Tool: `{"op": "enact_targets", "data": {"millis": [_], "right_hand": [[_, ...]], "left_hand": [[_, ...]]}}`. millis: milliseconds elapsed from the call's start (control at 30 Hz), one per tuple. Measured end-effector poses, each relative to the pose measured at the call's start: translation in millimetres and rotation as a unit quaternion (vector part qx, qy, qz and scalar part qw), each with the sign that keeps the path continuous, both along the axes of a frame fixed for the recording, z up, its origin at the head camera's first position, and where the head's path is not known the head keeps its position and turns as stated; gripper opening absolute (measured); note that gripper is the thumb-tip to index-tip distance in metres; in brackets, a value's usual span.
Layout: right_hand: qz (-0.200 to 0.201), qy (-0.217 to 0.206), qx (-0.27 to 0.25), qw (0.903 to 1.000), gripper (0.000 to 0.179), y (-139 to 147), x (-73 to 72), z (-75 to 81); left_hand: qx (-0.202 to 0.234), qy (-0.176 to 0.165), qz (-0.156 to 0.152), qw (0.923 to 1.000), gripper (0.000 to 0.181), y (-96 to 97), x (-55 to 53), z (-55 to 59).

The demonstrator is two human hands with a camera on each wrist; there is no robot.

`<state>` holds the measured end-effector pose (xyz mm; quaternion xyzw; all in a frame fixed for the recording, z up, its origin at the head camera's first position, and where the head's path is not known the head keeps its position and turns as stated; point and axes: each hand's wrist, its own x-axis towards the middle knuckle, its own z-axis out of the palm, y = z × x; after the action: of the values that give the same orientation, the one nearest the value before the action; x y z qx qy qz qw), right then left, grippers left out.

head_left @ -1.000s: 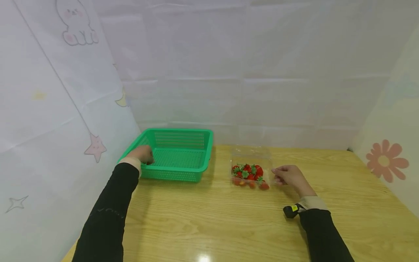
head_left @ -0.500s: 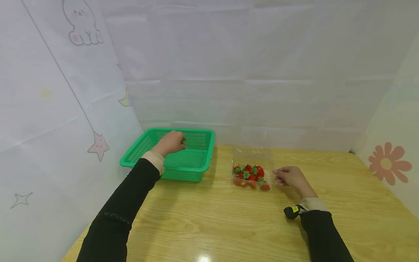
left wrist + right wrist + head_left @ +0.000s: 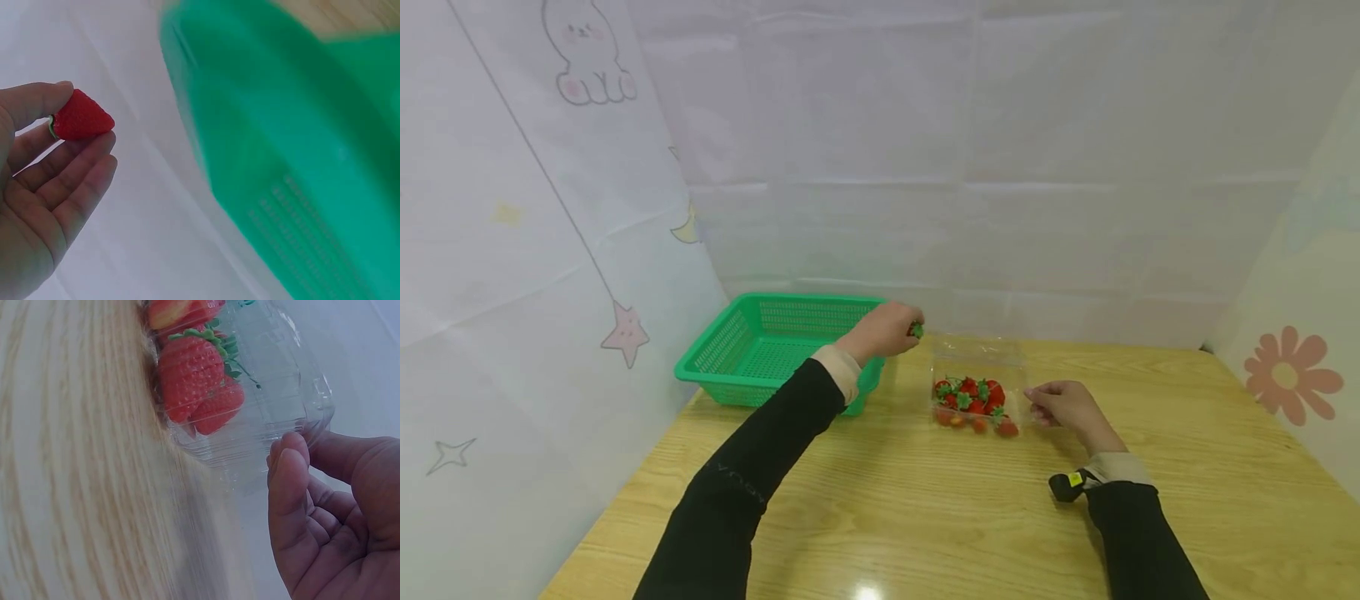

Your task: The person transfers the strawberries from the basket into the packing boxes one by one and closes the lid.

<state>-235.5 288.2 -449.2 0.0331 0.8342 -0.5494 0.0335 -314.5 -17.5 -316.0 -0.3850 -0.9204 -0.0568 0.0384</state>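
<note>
My left hand [image 3: 885,330] pinches a strawberry [image 3: 82,117] between thumb and fingertips, over the right rim of the green basket [image 3: 737,375]. In the left wrist view the berry is red, with its green cap toward the palm. On the table a clear plastic box [image 3: 1026,367] holds several strawberries [image 3: 973,400] with green caps, and its lid stands up at the back. My right hand [image 3: 1070,406] grips the right edge of that box between thumb and fingers, as the right wrist view shows up close.
The wooden table [image 3: 880,500] stretches out in front of the basket and the box. A white sheet wall [image 3: 1000,208] rises behind them, and a printed side sheet [image 3: 550,350] stands at the left, close to the basket.
My left hand has come up from the basket's left front corner and swung right across it with the strawberry, past its right rim. My right hand and the box stay in place.
</note>
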Motion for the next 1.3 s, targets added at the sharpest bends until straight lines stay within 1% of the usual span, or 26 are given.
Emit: {"op": "enact_targets", "data": {"millis": [167,233,400,467,567,633,767,867,933,1100,1300], "right_hand": [[0.0,0.001,0.001,1.0,0.046,0,-0.9,-1.6],[0.002,0.003,0.002,1.0,0.046,1,-0.9,-2.0],[0.004,0.007,0.003,1.0,0.046,2,-1.0,-2.7],[0.005,0.006,0.001,1.0,0.046,2,-1.0,-3.0],[0.006,0.002,-0.001,1.0,0.045,2,-1.0,-3.2],[0.007,0.001,-0.002,1.0,0.045,2,-1.2,-3.2],[0.009,0.006,0.002,0.9999,0.046,1,-1.2,-1.7],[0.007,0.006,0.001,1.0,0.045,1,-0.7,-0.2],[0.012,0.008,0.003,0.9999,0.046,0,-0.2,0.7],[0.008,0.003,0.0,1.0,0.045,0,1.0,2.4],[0.007,0.001,0.0,1.0,0.045,-1,2.0,3.2]], "left_hand": [[-0.044,0.02,-0.026,0.9985,0.021,35.6,-0.4,-16.7],[-0.059,0.025,-0.031,0.9975,0.019,49.4,1.1,-24.6],[-0.069,0.006,-0.035,0.997,0.017,75.9,5.3,-45.7],[-0.081,0.012,-0.035,0.9961,0.019,82.4,5.5,-54.3],[-0.102,0.031,-0.027,0.9939,0.02,88.1,4.2,-68.0],[-0.114,0.041,-0.02,0.9924,0.02,89.9,3.4,-74.3],[-0.117,0.036,0.003,0.9925,0.019,90.7,2.2,-82.8],[-0.115,0.031,0.013,0.9928,0.016,90.2,0.8,-89.0],[-0.116,0.034,0.011,0.9925,0.014,90.1,-1.4,-94.0],[-0.113,0.042,0.002,0.9927,0.013,92.6,-7.7,-105.3],[-0.144,0.047,-0.003,0.9885,0.015,94.9,-9.7,-110.8]]}}
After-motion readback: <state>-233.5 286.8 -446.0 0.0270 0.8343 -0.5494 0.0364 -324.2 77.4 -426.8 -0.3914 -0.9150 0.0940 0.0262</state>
